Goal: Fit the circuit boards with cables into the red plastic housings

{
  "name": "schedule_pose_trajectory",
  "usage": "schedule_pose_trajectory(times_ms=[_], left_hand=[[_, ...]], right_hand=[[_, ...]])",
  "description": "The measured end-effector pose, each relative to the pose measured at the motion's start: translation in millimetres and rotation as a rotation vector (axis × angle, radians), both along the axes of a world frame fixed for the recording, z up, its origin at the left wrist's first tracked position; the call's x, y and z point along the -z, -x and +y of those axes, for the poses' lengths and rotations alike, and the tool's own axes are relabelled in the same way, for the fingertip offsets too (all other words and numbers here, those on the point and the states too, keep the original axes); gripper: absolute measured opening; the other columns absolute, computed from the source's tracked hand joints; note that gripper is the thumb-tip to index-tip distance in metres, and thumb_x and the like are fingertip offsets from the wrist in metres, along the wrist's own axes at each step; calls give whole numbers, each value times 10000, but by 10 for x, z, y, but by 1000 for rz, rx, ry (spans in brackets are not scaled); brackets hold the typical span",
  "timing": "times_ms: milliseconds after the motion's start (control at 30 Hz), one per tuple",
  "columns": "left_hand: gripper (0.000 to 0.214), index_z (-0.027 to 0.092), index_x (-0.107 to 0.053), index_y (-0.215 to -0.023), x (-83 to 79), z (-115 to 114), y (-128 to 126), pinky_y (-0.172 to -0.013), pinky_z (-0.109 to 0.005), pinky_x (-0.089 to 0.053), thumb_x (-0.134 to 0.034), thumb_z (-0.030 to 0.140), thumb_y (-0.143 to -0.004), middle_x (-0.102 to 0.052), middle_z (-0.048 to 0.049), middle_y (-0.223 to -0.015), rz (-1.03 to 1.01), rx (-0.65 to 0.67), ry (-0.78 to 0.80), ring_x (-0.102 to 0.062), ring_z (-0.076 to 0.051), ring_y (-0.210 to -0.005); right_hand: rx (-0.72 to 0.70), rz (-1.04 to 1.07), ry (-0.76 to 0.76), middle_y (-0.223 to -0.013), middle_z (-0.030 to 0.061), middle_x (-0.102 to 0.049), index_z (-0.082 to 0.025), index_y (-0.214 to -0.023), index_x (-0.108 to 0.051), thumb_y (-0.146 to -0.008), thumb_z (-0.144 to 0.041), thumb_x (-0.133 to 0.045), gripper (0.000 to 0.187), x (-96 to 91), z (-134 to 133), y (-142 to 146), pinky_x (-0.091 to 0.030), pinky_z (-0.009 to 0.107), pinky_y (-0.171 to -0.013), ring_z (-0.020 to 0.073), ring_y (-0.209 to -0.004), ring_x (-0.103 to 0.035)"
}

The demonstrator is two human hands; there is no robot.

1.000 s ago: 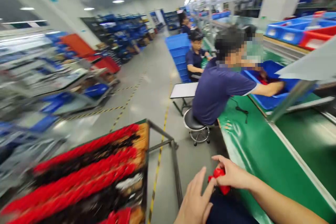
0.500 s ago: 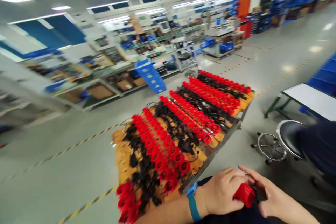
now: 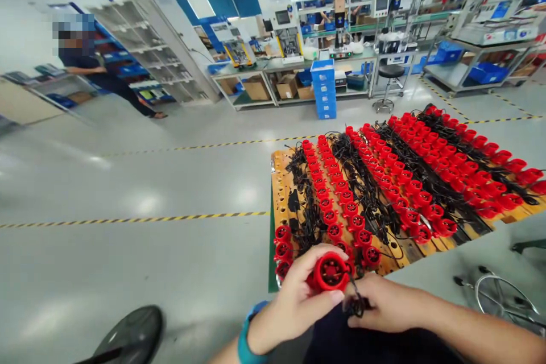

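Note:
My left hand [image 3: 297, 291], with a teal band at the wrist, is closed around a red round housing [image 3: 321, 289]. The open end of the housing faces up and shows a black inside. A black cable [image 3: 357, 305] comes out beside it and is bunched in my right hand [image 3: 381, 302], whose fingers are closed on it and partly hidden. Both hands are just in front of a wooden board [image 3: 279, 182] carrying rows of similar red housings [image 3: 335, 231], with bundles of black cable [image 3: 313, 222] lying between the rows.
A round black stool seat [image 3: 132, 335] is at the lower left, and a wheeled stool base [image 3: 497, 298] at the right. Beyond the board stands a stack of blue bins [image 3: 324, 88] before workbenches with machines. Another person [image 3: 94, 65] is at the far left. Striped tape [image 3: 136, 220] marks the floor.
The view has swung left, so the board appears farther right. The red housing has turned with its open end up and shows more clearly in my left hand; the cable is now visible in my right.

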State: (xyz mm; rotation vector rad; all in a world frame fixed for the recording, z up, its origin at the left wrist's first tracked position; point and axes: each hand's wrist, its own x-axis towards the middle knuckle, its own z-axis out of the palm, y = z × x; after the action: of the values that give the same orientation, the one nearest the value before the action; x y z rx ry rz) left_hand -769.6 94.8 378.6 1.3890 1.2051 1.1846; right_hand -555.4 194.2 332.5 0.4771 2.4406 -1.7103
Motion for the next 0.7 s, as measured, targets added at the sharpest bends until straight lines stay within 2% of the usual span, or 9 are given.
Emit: schedule_pose_trajectory(times_ms=[100, 167, 233, 300, 367, 433, 500, 600, 700], left_hand=[[389, 242, -602, -1313, -54, -59, 573, -1027, -320, -508, -686, 332, -944, -641, -101, -1308, 136, -188, -35, -628, -225, -1182], [406, 224, -607, -1308, 31, -49, 1001, -1065, -350, -497, -701, 352, -934, -620, -118, -1365, 230, -373, -17, -602, -249, -1248], [452, 202, -609, -1289, 237, -1, 1410, -1060, -381, -511, -730, 402, -902, -610, -131, -1391, 264, -507, 26, -601, -270, -1260], [498, 187, -607, -1271, 539, 87, 1743, -1036, -402, -530, -739, 452, -870, -629, -134, -1368, 263, -556, 84, -618, -277, -1233], [532, 177, -605, -1269, 890, 211, 1970, -1043, -422, -527, -734, 473, -847, -659, -129, -1318, 276, -542, 139, -636, -276, -1197], [550, 163, -604, -1269, 1236, 353, 2095, -1070, -437, -509, -725, 465, -825, -674, -125, -1291, 303, -488, 196, -647, -272, -1168], [558, 144, -605, -1249, 1535, 488, 2155, -1061, -439, -511, -719, 450, -797, -690, -127, -1252, 327, -410, 267, -660, -272, -1123], [528, 126, -616, -1173, 1832, 633, 2207, -1010, -430, -527, -725, 436, -759, -719, -117, -1139, 355, -324, 346, -672, -270, -1040], [509, 129, -617, -1113, 1935, 704, 2292, -969, -422, -534, -737, 446, -733, -732, -95, -1047, 376, -290, 381, -675, -267, -985]], right_hand=[[-120, 73, -149, -755, -19, -682, -211, -951, -728, -876, -187, -696, 86, -420, 136, 572, -471, 228, -681, 146, -691, -629], [-81, 180, -225, -839, -1, -719, -220, -1013, -733, -908, -121, -634, 175, -639, 287, 890, -500, 243, -751, 155, -764, -665], [21, 272, -296, -990, 30, -748, -238, -1196, -716, -929, -92, -589, 329, -692, 470, 1166, -530, 295, -878, 179, -900, -693], [156, 315, -355, -1168, 75, -735, -233, -1335, -665, -931, -79, -562, 445, -538, 647, 1377, -522, 371, -1012, 211, -1069, -684], [303, 319, -380, -1293, 107, -698, -196, -1313, -681, -903, -46, -534, 460, -235, 771, 1491, -483, 425, -1105, 230, -1201, -646], [418, 277, -359, -1235, 111, -723, -165, -1216, -723, -881, -41, -520, 410, 94, 822, 1483, -521, 418, -1062, 224, -1124, -682], [457, 204, -308, -1068, 90, -758, -156, -1182, -730, -895, -92, -523, 360, 331, 811, 1354, -590, 367, -889, 191, -883, -714], [488, 125, -242, -1004, 76, -758, -164, -1185, -726, -936, -213, -526, 324, 441, 737, 999, -591, 333, -778, 173, -768, -690], [585, 61, -168, -1111, 75, -756, -195, -1175, -729, -955, -324, -548, 312, 414, 646, 535, -579, 384, -926, 217, -973, -711]])
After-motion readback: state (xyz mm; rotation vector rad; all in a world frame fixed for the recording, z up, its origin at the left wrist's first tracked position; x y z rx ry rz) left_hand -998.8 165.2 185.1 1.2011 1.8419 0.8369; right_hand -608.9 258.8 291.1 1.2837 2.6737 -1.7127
